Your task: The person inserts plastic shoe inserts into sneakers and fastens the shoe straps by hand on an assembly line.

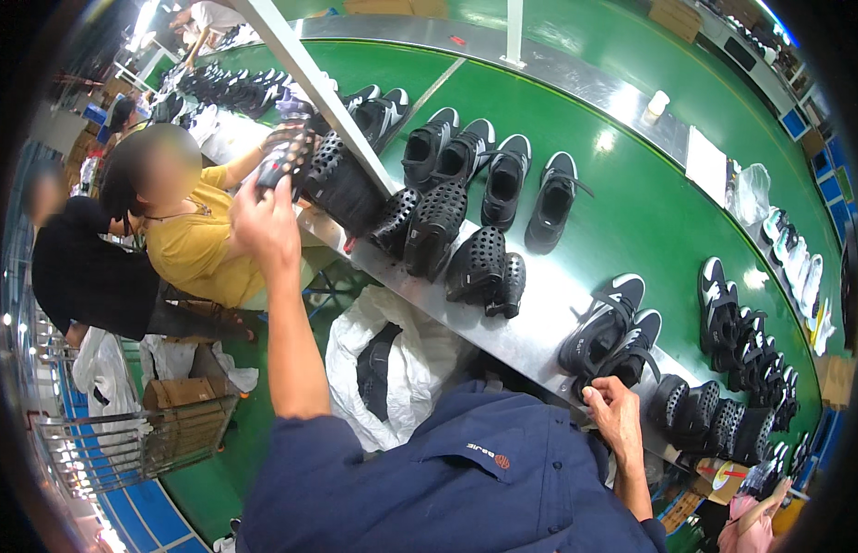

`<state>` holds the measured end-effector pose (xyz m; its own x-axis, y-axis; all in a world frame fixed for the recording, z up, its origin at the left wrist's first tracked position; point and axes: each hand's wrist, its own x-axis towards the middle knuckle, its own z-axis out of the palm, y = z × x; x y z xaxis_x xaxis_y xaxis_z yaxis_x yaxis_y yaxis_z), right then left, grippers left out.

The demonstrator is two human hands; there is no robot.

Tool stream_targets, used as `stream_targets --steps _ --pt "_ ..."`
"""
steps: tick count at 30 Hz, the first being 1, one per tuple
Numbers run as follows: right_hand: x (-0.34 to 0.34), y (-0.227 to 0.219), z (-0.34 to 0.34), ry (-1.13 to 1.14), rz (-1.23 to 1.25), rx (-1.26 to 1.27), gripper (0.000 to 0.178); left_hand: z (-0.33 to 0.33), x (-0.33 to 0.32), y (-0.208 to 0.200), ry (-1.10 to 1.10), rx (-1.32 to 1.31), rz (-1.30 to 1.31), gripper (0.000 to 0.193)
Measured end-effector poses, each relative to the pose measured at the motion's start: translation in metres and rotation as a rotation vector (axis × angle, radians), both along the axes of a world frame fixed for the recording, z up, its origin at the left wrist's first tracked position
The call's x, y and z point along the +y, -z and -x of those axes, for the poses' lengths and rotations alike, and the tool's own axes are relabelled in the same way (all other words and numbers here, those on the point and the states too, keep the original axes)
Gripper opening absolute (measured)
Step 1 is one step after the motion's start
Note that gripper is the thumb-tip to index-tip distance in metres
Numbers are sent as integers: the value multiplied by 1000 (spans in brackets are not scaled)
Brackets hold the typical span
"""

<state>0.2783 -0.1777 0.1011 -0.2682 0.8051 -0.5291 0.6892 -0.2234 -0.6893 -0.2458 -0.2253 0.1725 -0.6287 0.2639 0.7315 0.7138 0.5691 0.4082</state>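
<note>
Raised at the left, my left hand [267, 226] is closed on a black perforated shoe insert [289, 164], in front of a seated co-worker in yellow. My right hand [617, 415] is low at the right, with thumb and fingers pinched at the heel of a black sneaker [587, 343] with a white sole. Its mate [637, 345] lies beside it on the metal ledge [544, 327]. Between my hands, more perforated inserts [435, 226] stand in pairs along that ledge. The pinched fingertips partly hide what they grip.
Several black sneakers [506, 182] rest on the green conveyor belt [632, 221]. A white post [318, 88] rises near my left hand. Below the ledge hangs a white sack [346, 346] with black pieces inside. A wire cart [138, 447] stands at the lower left. More sneakers [717, 309] line the right.
</note>
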Motion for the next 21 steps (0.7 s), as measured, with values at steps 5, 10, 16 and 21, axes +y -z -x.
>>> stream_targets --steps 5,10,16,21 --pt "13 -15 57 100 186 670 54 -169 -15 -4 624 176 -20 40" --pt "15 -2 72 562 732 1118 36 -310 -4 63 1268 -112 149 44" --pt "10 15 -5 128 659 660 50 -331 47 72 1275 -781 226 36" --pt "3 -41 -10 -219 -86 -156 72 -334 62 112 1312 -1227 390 16"
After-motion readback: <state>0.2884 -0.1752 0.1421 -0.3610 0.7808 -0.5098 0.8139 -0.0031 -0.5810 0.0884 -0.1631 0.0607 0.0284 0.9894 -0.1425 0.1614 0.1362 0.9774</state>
